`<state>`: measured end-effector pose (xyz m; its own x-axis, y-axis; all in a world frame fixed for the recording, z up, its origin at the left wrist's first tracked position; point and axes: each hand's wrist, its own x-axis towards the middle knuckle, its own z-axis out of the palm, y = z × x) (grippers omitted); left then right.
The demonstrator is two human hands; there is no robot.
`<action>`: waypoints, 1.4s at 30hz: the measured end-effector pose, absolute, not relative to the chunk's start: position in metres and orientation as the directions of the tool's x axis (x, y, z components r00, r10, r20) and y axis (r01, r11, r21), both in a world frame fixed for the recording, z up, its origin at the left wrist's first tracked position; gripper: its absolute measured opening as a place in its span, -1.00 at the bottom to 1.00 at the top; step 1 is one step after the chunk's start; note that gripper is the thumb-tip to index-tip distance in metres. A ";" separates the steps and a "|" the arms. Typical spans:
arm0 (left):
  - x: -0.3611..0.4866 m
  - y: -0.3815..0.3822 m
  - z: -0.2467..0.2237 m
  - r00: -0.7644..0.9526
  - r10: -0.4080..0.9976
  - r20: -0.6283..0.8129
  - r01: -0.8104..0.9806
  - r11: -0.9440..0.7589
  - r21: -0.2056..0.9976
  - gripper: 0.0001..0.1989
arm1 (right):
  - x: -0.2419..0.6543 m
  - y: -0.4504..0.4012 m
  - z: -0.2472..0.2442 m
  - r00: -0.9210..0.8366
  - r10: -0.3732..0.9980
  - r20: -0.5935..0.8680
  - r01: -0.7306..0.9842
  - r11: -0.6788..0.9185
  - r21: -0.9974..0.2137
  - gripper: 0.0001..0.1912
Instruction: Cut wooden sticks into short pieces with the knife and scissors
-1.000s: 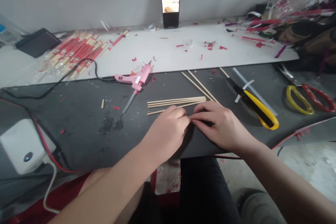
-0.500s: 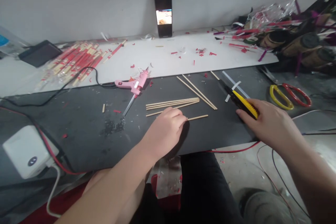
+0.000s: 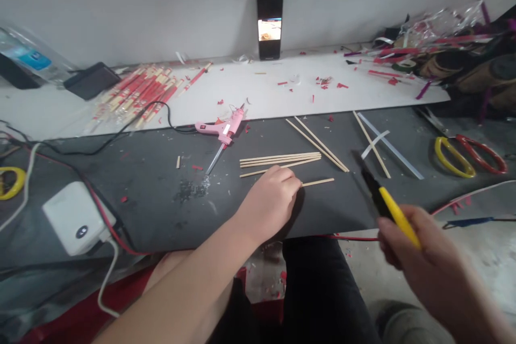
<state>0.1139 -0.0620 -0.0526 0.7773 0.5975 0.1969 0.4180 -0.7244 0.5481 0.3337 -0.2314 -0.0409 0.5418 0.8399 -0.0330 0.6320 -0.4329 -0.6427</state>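
Note:
My left hand (image 3: 271,201) rests low over the dark grey table, fingers pinched together on a thin wooden chopstick (image 3: 319,182) whose bare end points right. Just beyond that hand lie several more chopsticks (image 3: 278,160) in a loose row, partly covered by the fingers. Two others (image 3: 318,145) lie slanted to the right of the row. My right hand (image 3: 423,244) is wrapped around a yellow and black utility knife (image 3: 397,215), raised near the table's front edge and tipped away from me. Beyond its blurred tip, a single chopstick (image 3: 373,145) lies under a short white strip (image 3: 375,144).
A pink glue gun (image 3: 221,130) lies left of centre. Wrapped chopsticks (image 3: 139,91) are heaped at the back left. A phone (image 3: 270,24) leans on the wall. Scissors (image 3: 455,156) lie at right, a white power bank (image 3: 78,217) at left. A clear glue stick (image 3: 393,148) lies near the scissors.
My right hand has drawn the knife back toward me, away from the slanted chopstick and white strip. My left hand keeps its pinch. The whole view has shifted slightly left.

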 end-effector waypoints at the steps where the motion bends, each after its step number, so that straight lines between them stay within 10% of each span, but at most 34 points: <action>1: 0.114 -0.062 -0.053 0.778 0.596 0.199 0.419 -0.728 0.542 -0.77 | 0.319 -0.236 -0.041 0.542 0.831 -0.124 0.556 -0.466 -0.688 -0.63; 11: 0.111 -0.060 -0.060 0.712 0.616 0.337 0.356 -0.730 0.583 -0.81 | 0.263 -0.226 -0.046 0.329 0.942 0.064 0.876 -0.280 -0.392 -0.63; 42: 0.112 -0.055 -0.060 0.716 0.634 0.292 0.356 -0.691 0.629 -0.79 | 0.229 -0.230 -0.038 0.270 0.959 0.080 0.901 -0.222 -0.373 -0.45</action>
